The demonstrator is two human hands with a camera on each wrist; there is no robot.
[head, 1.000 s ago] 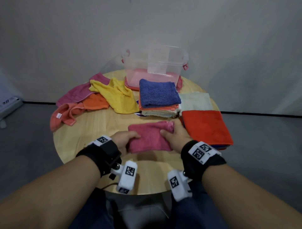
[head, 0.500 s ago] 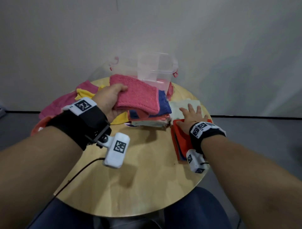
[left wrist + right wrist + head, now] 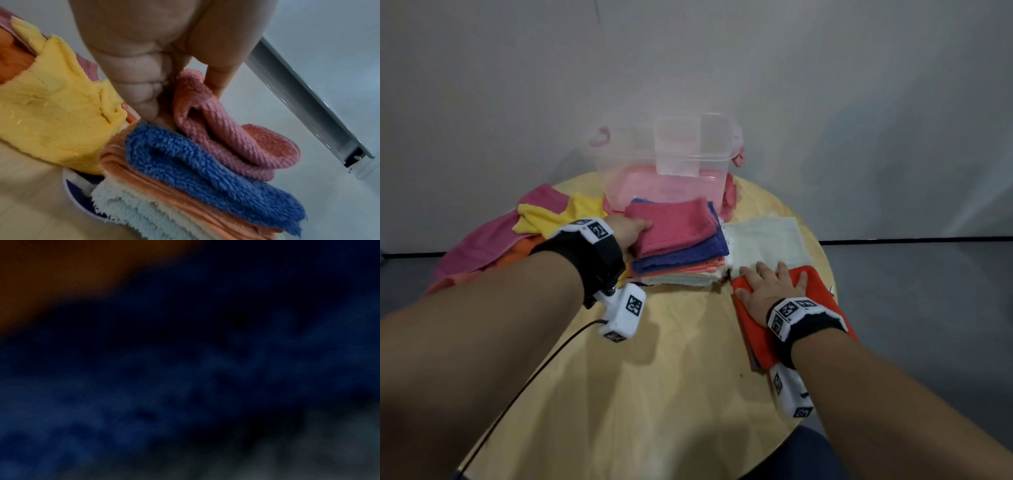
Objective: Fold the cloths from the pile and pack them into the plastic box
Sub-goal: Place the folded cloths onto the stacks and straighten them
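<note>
Holding the folded pink cloth (image 3: 671,226) atop the blue cloth (image 3: 681,253) at twelve o'clock, your left hand (image 3: 626,229) pinches its edge; your right hand (image 3: 770,291) lies flat, fingers spread, on the orange cloth (image 3: 815,284) at two o'clock. The plastic box (image 3: 664,164) stands just behind.

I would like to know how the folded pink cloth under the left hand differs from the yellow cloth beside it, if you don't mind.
The pink cloth is folded into a neat rectangle; the yellow cloth lies crumpled and unfolded. The pink cloth sits on top of the folded stack, on the blue cloth, while the yellow cloth rests in the loose pile. The left hand holds the pink cloth's edge; nothing grips the yellow cloth. Both are still outside the plastic box.
</note>
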